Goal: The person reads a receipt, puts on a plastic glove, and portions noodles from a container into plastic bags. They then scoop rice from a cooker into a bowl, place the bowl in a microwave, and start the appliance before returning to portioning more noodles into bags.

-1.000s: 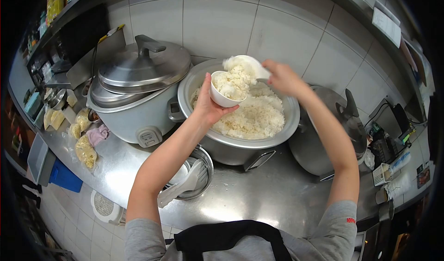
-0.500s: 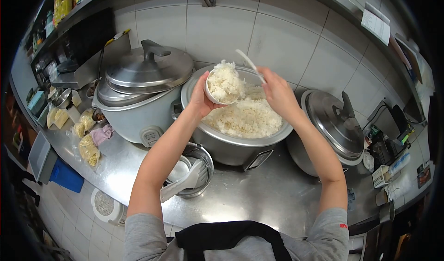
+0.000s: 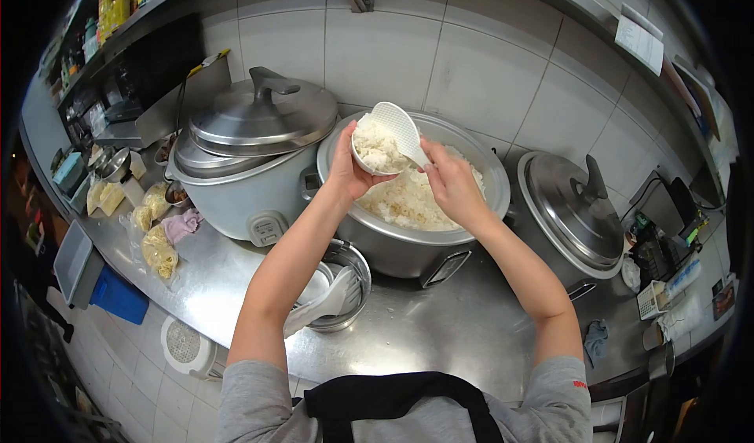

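My left hand (image 3: 349, 164) holds a small white bowl (image 3: 363, 162) of rice (image 3: 378, 144), tilted over the left side of a large open pot (image 3: 385, 231). In my right hand (image 3: 452, 177) is a white rice paddle (image 3: 399, 129); its dotted flat head lies against the rice at the bowl's upper right. More cooked rice (image 3: 416, 199) fills much of the pot below both hands.
A lidded cooker (image 3: 236, 199) stands left of the pot, another lidded pot (image 3: 569, 215) right. In front, a metal container (image 3: 357, 266) holds a white utensil (image 3: 334, 298). Bagged noodles (image 3: 159, 252) and a pink cloth (image 3: 182, 225) lie left; a grey cloth (image 3: 596, 341) lies right.
My right hand has moved left and down, bringing the paddle's flat head onto the rice in the bowl. The mound in the bowl looks lower. The whole view has shifted slightly.
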Motion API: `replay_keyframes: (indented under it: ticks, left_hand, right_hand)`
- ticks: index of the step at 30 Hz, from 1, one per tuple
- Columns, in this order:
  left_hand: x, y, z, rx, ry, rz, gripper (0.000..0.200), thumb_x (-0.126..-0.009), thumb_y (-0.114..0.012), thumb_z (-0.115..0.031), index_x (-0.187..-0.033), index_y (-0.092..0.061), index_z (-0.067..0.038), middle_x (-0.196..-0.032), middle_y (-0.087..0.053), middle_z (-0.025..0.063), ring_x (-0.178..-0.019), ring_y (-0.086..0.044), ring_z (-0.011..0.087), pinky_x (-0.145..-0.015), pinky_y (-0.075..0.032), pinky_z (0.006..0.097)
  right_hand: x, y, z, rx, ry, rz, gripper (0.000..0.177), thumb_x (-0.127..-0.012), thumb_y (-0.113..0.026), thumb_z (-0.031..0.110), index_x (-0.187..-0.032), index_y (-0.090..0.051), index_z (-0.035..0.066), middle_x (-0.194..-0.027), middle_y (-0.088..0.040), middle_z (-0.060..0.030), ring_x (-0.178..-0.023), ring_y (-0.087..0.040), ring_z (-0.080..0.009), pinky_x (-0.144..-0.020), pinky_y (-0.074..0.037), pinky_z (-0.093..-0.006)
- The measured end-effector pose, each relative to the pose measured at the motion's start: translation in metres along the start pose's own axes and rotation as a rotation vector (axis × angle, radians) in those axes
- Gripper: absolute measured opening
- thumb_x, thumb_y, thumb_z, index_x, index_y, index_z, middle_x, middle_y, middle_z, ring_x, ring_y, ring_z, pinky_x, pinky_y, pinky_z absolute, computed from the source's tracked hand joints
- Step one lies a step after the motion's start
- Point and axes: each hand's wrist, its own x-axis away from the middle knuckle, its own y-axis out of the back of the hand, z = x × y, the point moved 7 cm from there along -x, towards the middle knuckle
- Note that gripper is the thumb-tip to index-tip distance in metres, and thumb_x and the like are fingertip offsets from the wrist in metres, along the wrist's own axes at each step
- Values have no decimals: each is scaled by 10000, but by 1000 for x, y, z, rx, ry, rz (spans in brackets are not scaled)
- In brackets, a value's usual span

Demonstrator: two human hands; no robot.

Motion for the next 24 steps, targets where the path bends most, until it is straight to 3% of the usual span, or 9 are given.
replay_keyframes:
  ticks: [5, 7, 8, 11, 14, 16, 19, 20, 24]
  left_hand:
    - [-9, 6, -7, 0, -90, 32, 630, -817, -413, -587, -1254, -442, -135, -1229, -510, 97, -1096, -529, 283, -835, -480, 512]
    - [-7, 7, -6, 20, -92, 51, 632, -817, -414, -586, -1259, -437, -134, -1234, -506, 99, -1100, -526, 286, -841, -473, 516]
    - [-6, 9, -7, 18, -93, 12, 630, -821, -411, -581, -1262, -433, -132, -1241, -501, 102, -1108, -520, 287, -846, -471, 515]
    - [-3, 11, -8, 41, -114, -14, 634, -822, -411, -579, -1267, -428, -128, -1257, -487, 103, -1129, -503, 291, -873, -457, 503]
    - [-3, 9, -10, 7, -161, 15, 636, -814, -421, -579, -1266, -430, -132, -1261, -483, 97, -1137, -496, 286, -886, -449, 489]
    - [-2, 7, -11, 47, -212, 25, 621, -810, -435, -568, -1262, -435, -142, -1257, -487, 85, -1138, -494, 277, -892, -443, 484]
    - [-7, 11, -7, 44, -279, -74, 609, -805, -450, -561, -1253, -444, -149, -1247, -495, 76, -1131, -500, 267, -881, -444, 475]
    - [-6, 11, -7, 42, -279, -77, 609, -805, -450, -561, -1253, -444, -149, -1247, -495, 76, -1131, -500, 267, -881, -444, 475]
    - [-9, 20, -7, 26, -282, -94, 604, -797, -462, -559, -1249, -444, -158, -1246, -495, 65, -1130, -500, 260, -875, -435, 474]
  right_hand:
    - [-8, 20, 8, -71, 15, -131, 380, -806, -462, -49, -1186, -453, -38, -1015, -578, -263, -885, -602, -372, -767, -479, -408]
    - [1, 1, 3, 286, 122, -108, 378, -817, -463, -39, -1194, -452, -34, -1029, -574, -261, -897, -602, -360, -770, -480, -400]
    - [0, 3, 0, 289, 117, -110, 378, -817, -463, -39, -1194, -452, -34, -1029, -574, -261, -897, -602, -360, -770, -480, -400]
    - [-8, 7, -7, 104, 63, -47, 357, -832, -456, -24, -1188, -436, -29, -981, -590, -241, -865, -607, -356, -752, -472, -405]
    - [-3, 22, -17, -71, -135, -238, 338, -842, -447, -14, -1177, -406, -16, -925, -596, -219, -830, -609, -350, -740, -459, -416]
    - [11, -3, -37, -162, -307, -207, 335, -868, -425, -11, -1201, -394, 15, -877, -584, -149, -724, -603, -208, -614, -473, -321]
    - [24, -33, -36, -162, -273, -149, 354, -869, -417, -17, -1218, -381, 29, -906, -585, -146, -628, -575, -174, -533, -452, -287]
    - [29, -36, -27, -88, -140, -197, 348, -870, -415, -19, -1212, -384, 31, -887, -593, -130, -544, -536, -140, -462, -423, -266]
    - [27, -10, -45, -142, -310, -182, 344, -868, -415, -17, -1207, -384, 30, -853, -598, -130, -492, -517, -144, -434, -410, -272]
